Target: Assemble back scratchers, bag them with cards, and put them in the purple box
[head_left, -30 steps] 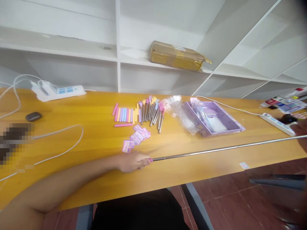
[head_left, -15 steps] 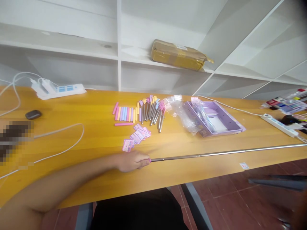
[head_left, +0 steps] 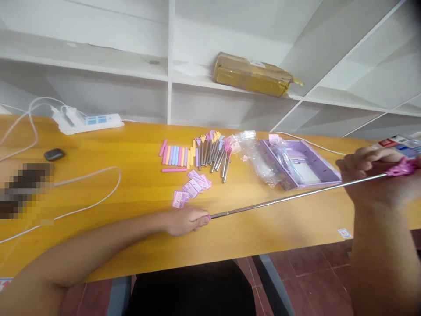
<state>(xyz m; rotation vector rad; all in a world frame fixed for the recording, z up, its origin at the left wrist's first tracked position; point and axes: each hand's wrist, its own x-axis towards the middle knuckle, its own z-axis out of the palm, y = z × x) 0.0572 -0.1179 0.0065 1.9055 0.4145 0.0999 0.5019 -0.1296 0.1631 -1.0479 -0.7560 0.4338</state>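
A telescopic back scratcher [head_left: 272, 202], with a thin metal rod and a pink hand-shaped head, stretches across the front of the table. My left hand [head_left: 188, 220] is closed round its pink handle end, the handle mostly hidden in the fist. At the right edge, my right hand [head_left: 378, 180] is raised with fingers curled, at the pink head; blur hides part of this grip. Beyond the rod lie a bunch of other back scratchers [head_left: 213, 151] with coloured heads, a row of pastel handle tubes [head_left: 176, 156] and several small printed cards [head_left: 191, 188].
A purple tray [head_left: 324, 175] holds bagged items, with clear plastic bags [head_left: 261, 164] beside it. A power strip [head_left: 95, 123], white cables and a dark case [head_left: 54, 154] are on the left. Shelves behind hold a taped brown parcel [head_left: 253, 74].
My right hand has come into view at the right with the scratcher's pink head. The rod now slants up to the right and its far end is nearer. My left hand keeps its grip.
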